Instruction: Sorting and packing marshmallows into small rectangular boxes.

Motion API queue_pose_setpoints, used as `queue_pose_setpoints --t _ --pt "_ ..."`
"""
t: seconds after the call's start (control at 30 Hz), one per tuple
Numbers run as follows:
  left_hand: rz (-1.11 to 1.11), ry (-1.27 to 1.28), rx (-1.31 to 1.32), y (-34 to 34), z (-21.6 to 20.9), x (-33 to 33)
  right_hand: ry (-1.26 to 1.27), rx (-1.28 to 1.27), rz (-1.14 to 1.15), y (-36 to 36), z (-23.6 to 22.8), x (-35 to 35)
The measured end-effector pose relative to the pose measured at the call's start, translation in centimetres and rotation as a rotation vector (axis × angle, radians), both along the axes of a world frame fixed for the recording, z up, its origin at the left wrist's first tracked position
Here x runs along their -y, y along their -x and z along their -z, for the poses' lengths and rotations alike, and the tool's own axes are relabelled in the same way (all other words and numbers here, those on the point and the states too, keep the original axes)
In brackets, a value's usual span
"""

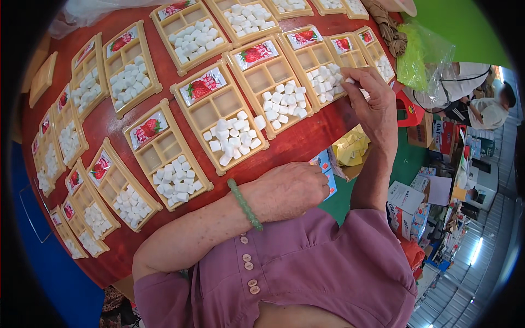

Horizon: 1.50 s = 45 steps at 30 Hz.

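My right hand [376,104] is closed in a pinch at the near edge of a tan compartment tray [307,56], with a small white cube [350,81] at the fingertips. White cubes [327,83] fill that tray's large near compartment. A red strawberry-printed sachet [305,37] lies in its far compartment. My left hand [292,188], with a green bead bracelet [244,205] at the wrist, is curled closed before the table's near edge; what it holds, if anything, is hidden. One loose white cube [260,122] rests on the rim between two trays.
Rows of similar filled trays [191,123] cover the red table [229,180]. Clear plastic [87,12] lies at the far left. Yellow-green plastic bags [418,57] hang at the right. Below the right forearm stands a box with yellow packets [351,147]. Another person [489,112] sits far right.
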State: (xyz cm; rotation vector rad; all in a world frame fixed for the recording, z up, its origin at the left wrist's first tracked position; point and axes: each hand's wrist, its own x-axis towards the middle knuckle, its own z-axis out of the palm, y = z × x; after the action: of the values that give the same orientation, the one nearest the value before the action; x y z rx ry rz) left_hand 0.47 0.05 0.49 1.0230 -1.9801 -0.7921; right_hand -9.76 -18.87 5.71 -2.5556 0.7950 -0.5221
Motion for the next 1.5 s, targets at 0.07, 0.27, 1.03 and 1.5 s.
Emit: queue_pose_setpoints --t 0.07,0.27,1.03,1.5 --pt "0.003 0.004 0.004 0.0 -0.1 0.1 -0.030 0.032 0.024 -0.1 0.2 -0.3" --pt "-0.001 0.012 0.003 0.0 -0.2 0.1 -0.169 0.069 0.088 0.3 0.7 -0.9" --pt "0.053 -0.004 0.069 -0.2 -0.1 0.1 0.073 0.087 0.040 0.3 1.1 -1.1" --pt "0.051 -0.021 0.052 -0.2 -0.1 0.1 0.225 -0.054 -0.005 0.8 0.9 -1.2"
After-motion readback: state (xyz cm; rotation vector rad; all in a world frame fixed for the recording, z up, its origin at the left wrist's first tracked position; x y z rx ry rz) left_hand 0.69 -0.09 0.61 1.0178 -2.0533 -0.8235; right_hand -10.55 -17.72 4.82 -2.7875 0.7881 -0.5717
